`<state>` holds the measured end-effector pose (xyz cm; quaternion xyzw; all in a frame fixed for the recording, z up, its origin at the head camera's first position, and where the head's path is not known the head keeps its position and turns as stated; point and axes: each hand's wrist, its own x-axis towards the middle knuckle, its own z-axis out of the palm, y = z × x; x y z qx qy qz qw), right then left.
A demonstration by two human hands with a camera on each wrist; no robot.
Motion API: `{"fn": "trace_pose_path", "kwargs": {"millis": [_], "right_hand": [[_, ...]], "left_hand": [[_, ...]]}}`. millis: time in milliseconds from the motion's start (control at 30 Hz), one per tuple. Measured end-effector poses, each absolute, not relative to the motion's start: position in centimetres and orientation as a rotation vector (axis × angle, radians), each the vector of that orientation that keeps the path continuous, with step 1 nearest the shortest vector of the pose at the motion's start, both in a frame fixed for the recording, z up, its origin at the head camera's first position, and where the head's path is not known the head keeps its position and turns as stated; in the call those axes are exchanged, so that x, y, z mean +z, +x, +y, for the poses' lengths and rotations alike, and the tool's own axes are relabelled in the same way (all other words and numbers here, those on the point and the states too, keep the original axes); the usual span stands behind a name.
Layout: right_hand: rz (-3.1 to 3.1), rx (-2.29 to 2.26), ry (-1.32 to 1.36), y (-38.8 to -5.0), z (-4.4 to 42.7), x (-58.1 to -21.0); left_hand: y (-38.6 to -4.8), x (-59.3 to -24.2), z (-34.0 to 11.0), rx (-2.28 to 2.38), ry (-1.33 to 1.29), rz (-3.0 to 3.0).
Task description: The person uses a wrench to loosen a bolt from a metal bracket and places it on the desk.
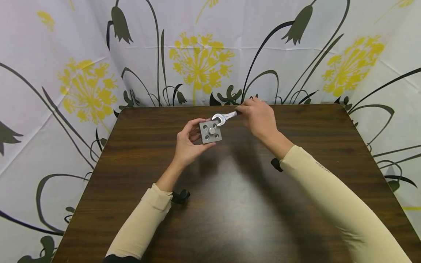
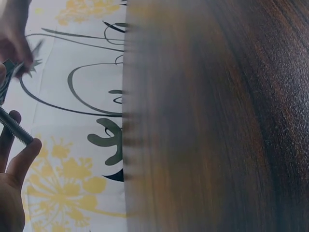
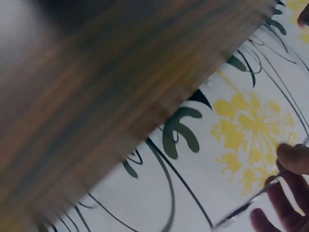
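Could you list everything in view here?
Table: one, dark brown, across the middle.
Printed cloth: at least one, white with yellow and grey-green plants, behind and beside the table.
Metal block: one, grey with four holes, held above the table.
Bolt: one, silver, head at the block's centre.
Threaded shaft: one, grey, in the left wrist view; probably the bolt's.
Wrench: one, silver, open end near the block.
Wrist pieces: two, black, one at each wrist.
Sleeves: two, cream, on the forearms.
Left hand: one, bare, gripping the block.
Right hand: one, bare, gripping the wrench.
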<state>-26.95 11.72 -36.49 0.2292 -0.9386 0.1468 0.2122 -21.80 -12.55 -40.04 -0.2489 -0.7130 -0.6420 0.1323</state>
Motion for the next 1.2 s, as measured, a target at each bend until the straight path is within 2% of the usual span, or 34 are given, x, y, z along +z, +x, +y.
{"fn": "trace_pose_path", "kwargs": {"millis": [200,333,433,533,733,1000,1200], "right_hand": [[-2.902,0.781,0.362,-24.6,12.4,-37.7],[-2.94,1.266,0.344,-22.8,11.9,-38.6],[-2.831,1.845,0.312,-21.3,10.9,-39.1],[-2.633,2.368,0.116,-19.6,9.7,-39.2],[-2.146,2.946,-0.278,-16.7,7.1,-38.7],[-1.62,3.316,-0.215,-14.4,3.6,-36.3],[-1.426,3.416,-0.137,-14.4,1.1,-36.1]], "left_hand": [[-21.9,-40.1,-12.6,-1.873,-0.725,-2.055],[-21.9,-40.2,-12.6,-1.867,-0.725,-2.054],[-21.9,-40.2,-12.6,-1.863,-0.718,-2.047],[-21.8,-40.3,-12.6,-1.87,-0.717,-2.04],[-22.0,-40.8,-12.6,-1.872,-0.711,-2.034],[-23.4,-42.8,-12.5,-1.959,-0.744,-1.975],[-22.5,-41.4,-11.9,-2.012,-0.742,-1.96]]}}
